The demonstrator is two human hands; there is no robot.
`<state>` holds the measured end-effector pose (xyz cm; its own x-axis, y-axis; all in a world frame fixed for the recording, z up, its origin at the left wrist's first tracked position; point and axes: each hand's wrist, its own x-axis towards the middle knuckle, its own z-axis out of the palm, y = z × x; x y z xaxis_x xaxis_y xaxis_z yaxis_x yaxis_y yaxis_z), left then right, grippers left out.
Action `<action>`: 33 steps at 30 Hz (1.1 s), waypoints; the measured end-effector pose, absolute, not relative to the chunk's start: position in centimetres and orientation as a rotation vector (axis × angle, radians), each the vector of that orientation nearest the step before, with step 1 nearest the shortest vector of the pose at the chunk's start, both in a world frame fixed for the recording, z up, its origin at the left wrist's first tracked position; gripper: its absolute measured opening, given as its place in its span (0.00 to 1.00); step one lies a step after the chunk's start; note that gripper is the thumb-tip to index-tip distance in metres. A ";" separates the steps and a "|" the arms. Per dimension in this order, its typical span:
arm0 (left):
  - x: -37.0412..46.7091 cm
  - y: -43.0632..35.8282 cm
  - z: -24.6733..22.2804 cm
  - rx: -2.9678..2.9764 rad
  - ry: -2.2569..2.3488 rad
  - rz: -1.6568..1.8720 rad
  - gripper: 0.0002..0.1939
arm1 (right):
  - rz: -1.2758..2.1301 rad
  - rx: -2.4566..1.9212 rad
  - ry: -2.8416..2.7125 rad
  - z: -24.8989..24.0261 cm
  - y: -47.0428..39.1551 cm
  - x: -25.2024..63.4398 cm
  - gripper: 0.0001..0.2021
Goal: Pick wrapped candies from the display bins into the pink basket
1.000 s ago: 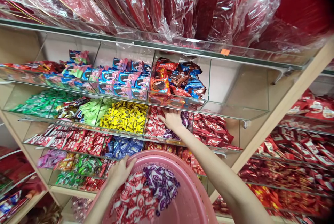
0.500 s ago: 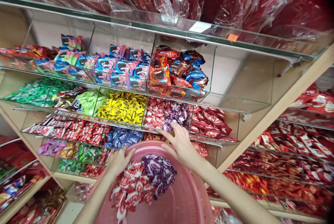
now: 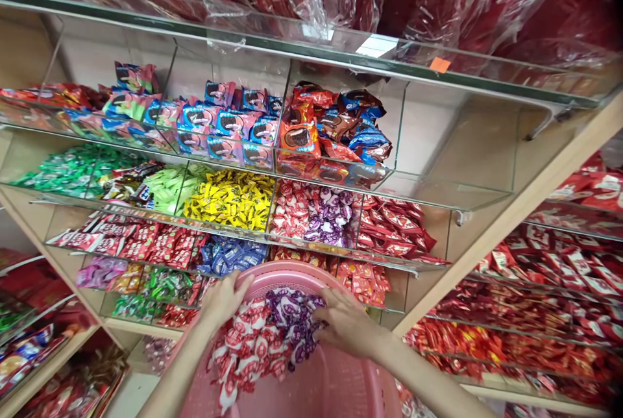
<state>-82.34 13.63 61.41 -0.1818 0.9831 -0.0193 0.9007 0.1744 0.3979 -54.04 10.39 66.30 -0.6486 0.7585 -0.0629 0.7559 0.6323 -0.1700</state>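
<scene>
A pink plastic basket (image 3: 341,382) is in front of me at the lower middle. Its left rim is gripped by my left hand (image 3: 221,301), thumb over the edge. Inside lie red-and-white wrapped candies (image 3: 253,340) on the left and purple-and-white wrapped candies (image 3: 292,317) beside them. Reaching over the right rim, my right hand (image 3: 348,324) touches the purple candies with curved, parted fingers. Some fingertips are partly hidden among the wrappers. On the shelf above, matching red candies (image 3: 291,207) and purple candies (image 3: 328,213) share one glass compartment.
Glass shelves with dividers hold yellow candies (image 3: 231,200), blue packets (image 3: 228,254), red packets (image 3: 394,223) and cookie packs (image 3: 299,137). A glass shelf edge (image 3: 311,246) runs just beyond the basket. A wooden side panel (image 3: 487,230) slants along the right, with more candy shelves behind it.
My right hand has moved down and back from the shelf's front edge into the basket, onto the purple candies. My left hand stays on the rim.
</scene>
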 end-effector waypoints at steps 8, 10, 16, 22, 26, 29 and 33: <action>-82.4 13.7 61.2 1.801 2.185 0.410 0.33 | 0.295 -1.407 -2.971 64.3 8.4 -54.7 0.14; -82.4 13.8 61.2 1.797 2.191 0.415 0.34 | 0.174 -1.434 -2.979 63.7 8.3 -55.1 0.13; -82.4 13.7 61.4 1.803 2.189 0.418 0.35 | -0.096 -1.461 -2.984 62.5 8.5 -55.7 0.11; -82.3 13.8 61.4 1.790 2.190 0.424 0.34 | -0.206 -1.443 -2.966 61.8 8.6 -55.5 0.11; -82.3 13.8 61.3 1.787 2.184 0.420 0.35 | -0.190 -1.441 -2.949 61.8 8.6 -55.3 0.09; -82.3 13.8 61.3 1.785 2.191 0.411 0.35 | -0.096 -1.382 -2.901 63.5 8.6 -55.1 0.08; -82.3 13.7 61.4 1.782 2.196 0.416 0.35 | -0.098 -1.273 -2.701 68.9 9.8 -55.1 0.09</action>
